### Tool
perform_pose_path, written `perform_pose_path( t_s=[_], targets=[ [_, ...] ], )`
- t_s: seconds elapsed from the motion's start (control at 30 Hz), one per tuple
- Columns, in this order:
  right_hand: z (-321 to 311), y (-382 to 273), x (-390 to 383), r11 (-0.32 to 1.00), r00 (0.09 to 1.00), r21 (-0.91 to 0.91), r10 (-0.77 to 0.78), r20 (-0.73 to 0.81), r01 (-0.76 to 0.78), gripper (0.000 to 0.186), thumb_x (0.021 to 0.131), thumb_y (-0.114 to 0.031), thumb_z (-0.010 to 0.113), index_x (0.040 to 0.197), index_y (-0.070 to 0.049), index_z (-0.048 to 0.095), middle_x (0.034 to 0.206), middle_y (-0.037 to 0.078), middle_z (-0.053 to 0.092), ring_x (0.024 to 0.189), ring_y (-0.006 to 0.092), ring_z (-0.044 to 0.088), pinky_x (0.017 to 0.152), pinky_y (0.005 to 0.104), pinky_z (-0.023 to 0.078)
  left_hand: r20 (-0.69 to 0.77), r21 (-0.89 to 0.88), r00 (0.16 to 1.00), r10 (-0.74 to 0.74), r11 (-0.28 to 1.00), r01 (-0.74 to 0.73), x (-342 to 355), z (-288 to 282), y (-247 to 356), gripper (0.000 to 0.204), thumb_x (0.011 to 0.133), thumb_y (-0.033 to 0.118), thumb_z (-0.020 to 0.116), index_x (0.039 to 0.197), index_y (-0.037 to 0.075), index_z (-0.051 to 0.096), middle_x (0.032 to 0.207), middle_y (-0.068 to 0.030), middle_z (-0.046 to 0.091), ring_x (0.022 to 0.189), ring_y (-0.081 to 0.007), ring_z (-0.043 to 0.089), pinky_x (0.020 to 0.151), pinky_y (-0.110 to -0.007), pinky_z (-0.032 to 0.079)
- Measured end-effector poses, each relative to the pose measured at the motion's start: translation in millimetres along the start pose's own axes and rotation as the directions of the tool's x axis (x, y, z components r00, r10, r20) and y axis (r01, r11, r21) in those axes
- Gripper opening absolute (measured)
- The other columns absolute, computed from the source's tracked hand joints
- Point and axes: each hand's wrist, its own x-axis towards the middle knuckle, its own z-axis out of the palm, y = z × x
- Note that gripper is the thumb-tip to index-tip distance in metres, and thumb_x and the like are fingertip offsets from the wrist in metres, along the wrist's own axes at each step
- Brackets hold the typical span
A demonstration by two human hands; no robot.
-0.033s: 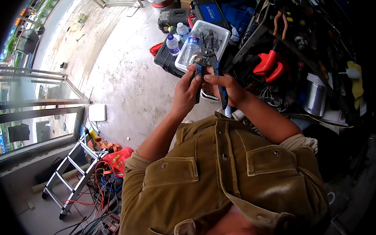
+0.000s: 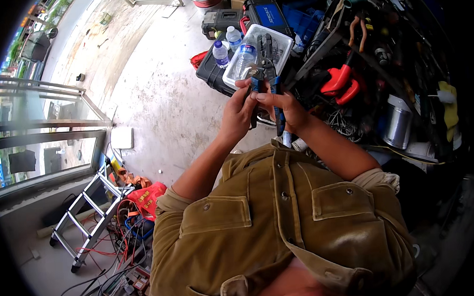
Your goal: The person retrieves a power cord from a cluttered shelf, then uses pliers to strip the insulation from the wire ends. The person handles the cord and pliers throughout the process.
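Both my hands are in front of my chest, on a pair of wire strippers [image 2: 266, 66] with dark jaws and blue-and-black handles. My left hand [image 2: 238, 111] has its fingers closed round the left handle. Around the right handle, whose end hangs below the palm, my right hand [image 2: 291, 110] is closed too. The jaws point away from me, over a white plastic tub [image 2: 279, 34]. A clear bottle [image 2: 247, 53] lies in the tub near the tool. Whether anything small sits between my thumbs cannot be made out.
Left of the tub, a purple-capped bottle [image 2: 220, 53] stands on a black toolbox [image 2: 209, 74]. Piled tools fill the right side, including red-handled cutters [image 2: 336, 80] and a metallic cylinder [image 2: 396, 123]. A folding ladder [image 2: 85, 220] and tangled cables [image 2: 124, 234] are at lower left.
The strippers' handles look slightly closer together, and the jaws have turned a little. Both hands keep their hold. The surroundings have shifted slightly in view.
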Motion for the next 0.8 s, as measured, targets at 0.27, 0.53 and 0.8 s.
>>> perform_pose_path(
  t_s=[0.27,0.53,0.8],
  targets=[
    [1.8,-33.9,-5.8,0.85,0.931,-0.446,-0.354,-0.089,0.281,0.03,0.078,-0.009,0.062,0.103,-0.003,0.046,0.082,0.0,0.054,0.071,0.0104,0.051,0.069,0.0253,0.043,-0.018,-0.573,1.0,0.014,0.819,-0.022,-11.0,-44.9,8.3,0.022,0.096,0.026,0.041,0.103,0.007,0.051,0.073,0.0034,0.043,0.061,-0.0063,0.038,0.055,-0.02,0.032],
    [44.7,-27.1,-22.1,0.316,0.941,-0.931,-0.331,0.072,0.182,0.057,0.073,-0.022,0.072,0.116,0.0,0.041,0.095,0.016,0.056,0.086,0.0282,0.057,0.075,0.0382,0.046,-0.164,-0.055,0.964,0.207,0.974,-0.219,-17.0,-58.3,36.8,0.019,0.09,0.012,0.055,0.101,-0.002,0.06,0.085,-0.0008,0.049,0.074,-0.007,0.046,0.065,-0.022,0.038],
    [56.4,-16.5,-15.3,-0.03,0.876,-0.972,-0.428,0.222,0.232,0.068,0.068,-0.022,0.074,0.119,0.005,0.037,0.107,0.022,0.048,0.1,0.0374,0.048,0.088,0.0436,0.038,-0.163,-0.045,0.94,0.298,0.95,-0.309,-29.3,-43.5,42.7,0.012,0.09,-0.001,0.05,0.102,-0.002,0.051,0.078,-0.0044,0.057,0.067,-0.0077,0.054,0.061,-0.022,0.045]
  ],
)
